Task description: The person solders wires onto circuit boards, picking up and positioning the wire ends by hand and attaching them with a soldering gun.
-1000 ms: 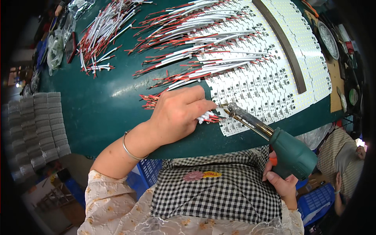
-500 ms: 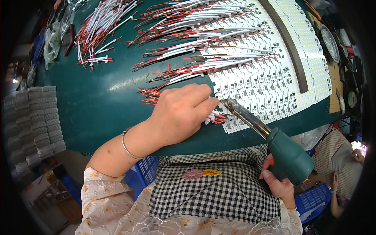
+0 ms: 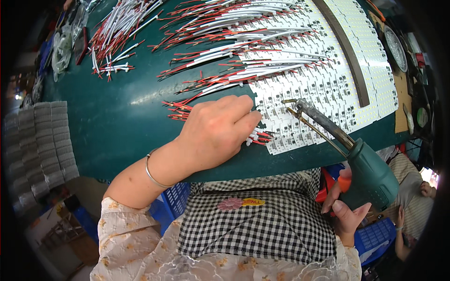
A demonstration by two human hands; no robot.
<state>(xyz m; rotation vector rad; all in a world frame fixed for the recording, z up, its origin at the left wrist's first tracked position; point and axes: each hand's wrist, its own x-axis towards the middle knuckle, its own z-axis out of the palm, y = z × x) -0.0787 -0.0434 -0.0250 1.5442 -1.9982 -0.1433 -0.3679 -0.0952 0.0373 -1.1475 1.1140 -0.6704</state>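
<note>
My left hand [image 3: 218, 129] is closed around a bundle of short red-and-white wires [image 3: 178, 111]. Their red ends stick out on its left, and white ends [image 3: 258, 136] show below the fingers, at the near left corner of the white circuit board panel [image 3: 307, 107]. In my right hand [image 3: 344, 213] is a green soldering gun [image 3: 370, 173] with an orange trigger. The forked metal tip [image 3: 291, 105] hangs over the panel, right of my left fingers and apart from them. Rows of wires [image 3: 267, 70] lie across the panel's left part.
A dark bar [image 3: 344, 44] lies across the panel. Loose wires [image 3: 124, 28] are heaped at the far left of the green table [image 3: 117, 126]. Stacked grey pieces [image 3: 49, 140] stand at the left edge. Another person's hand [image 3: 425, 188] shows at the right.
The soldering gun has moved right, its tip away from my left fingers. The orange trigger now shows, and my right thumb is lifted. My left hand has barely moved.
</note>
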